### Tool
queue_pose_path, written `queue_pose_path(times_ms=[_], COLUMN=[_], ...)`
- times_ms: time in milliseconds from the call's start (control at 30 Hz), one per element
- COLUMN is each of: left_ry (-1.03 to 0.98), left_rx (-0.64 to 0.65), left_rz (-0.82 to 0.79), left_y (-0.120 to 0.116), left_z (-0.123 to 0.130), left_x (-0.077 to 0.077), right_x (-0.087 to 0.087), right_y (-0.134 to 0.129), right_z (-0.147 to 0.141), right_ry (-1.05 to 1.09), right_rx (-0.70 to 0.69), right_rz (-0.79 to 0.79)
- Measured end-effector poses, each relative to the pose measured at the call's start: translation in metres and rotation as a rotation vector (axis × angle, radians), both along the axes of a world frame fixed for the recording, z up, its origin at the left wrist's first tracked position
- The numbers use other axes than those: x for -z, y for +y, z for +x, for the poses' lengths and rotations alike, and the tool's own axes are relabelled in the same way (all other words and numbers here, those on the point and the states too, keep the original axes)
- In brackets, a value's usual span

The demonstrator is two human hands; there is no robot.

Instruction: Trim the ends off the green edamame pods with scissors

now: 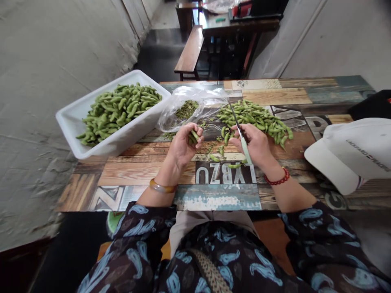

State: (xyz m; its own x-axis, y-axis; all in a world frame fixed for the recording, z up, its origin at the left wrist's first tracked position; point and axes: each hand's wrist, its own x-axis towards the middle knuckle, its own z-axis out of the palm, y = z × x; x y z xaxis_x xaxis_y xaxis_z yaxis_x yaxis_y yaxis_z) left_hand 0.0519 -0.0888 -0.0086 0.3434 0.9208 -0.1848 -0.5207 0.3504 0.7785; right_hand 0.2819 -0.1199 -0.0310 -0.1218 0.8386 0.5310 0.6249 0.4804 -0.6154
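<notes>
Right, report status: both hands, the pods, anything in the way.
Left hand closed around green pods; right hand gripping pale-handled cutting tool. Heap of pods on table, more in white tub. Loose pods between forearms, likely minor clutter.

Both forearms come from the lower part of the frame and lean inward toward its middle. The bare left hand (187,140), near the centre, has its palm turned up and its fingers folded inward in a closed grip. The bare right hand (255,142), right of centre, is bent in a looser grip, with the thumb and fingers directed to the left. The two hands are apart, at nearly the same height, and both wrists look almost straight.
</notes>
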Motion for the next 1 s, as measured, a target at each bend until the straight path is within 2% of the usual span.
queue_pose_path(times_ms=[133, 333, 467, 600, 667, 767, 867, 1000], left_ry=[0.221, 0.769, 0.982, 1.062, 1.046, 0.908, 0.690, 0.381], left_rx=[0.163, 0.418, 0.405, 0.353, 0.329, 0.273, 0.238, 0.228], left_rz=[0.138, 0.650, 0.847, 0.963, 0.931, 0.789, 0.543, 0.256], left_y=[-0.005, -0.009, -0.007, -0.005, -0.004, -0.004, -0.008, -0.011], left_z=[0.003, 0.007, 0.006, 0.004, 0.004, 0.004, 0.003, 0.004], left_x=[-0.003, 0.007, 0.020, 0.024, 0.020, 0.010, 0.001, -0.002], right_x=[-0.003, -0.005, -0.005, -0.004, -0.004, -0.003, -0.002, -0.002], right_y=[0.001, 0.002, 0.002, 0.002, 0.002, 0.002, 0.002, 0.000], right_z=[0.003, 0.004, 0.005, 0.005, 0.005, 0.005, 0.004, 0.002], right_ry=[0.014, 0.007, -0.002, 0.012, 0.018, 0.019, 0.011, 0.012], right_rx=[0.007, 0.023, 0.028, 0.020, 0.016, 0.016, 0.007, -0.014], right_rz=[-0.020, -0.014, -0.025, -0.029, -0.022, 0.001, 0.015, -0.006])
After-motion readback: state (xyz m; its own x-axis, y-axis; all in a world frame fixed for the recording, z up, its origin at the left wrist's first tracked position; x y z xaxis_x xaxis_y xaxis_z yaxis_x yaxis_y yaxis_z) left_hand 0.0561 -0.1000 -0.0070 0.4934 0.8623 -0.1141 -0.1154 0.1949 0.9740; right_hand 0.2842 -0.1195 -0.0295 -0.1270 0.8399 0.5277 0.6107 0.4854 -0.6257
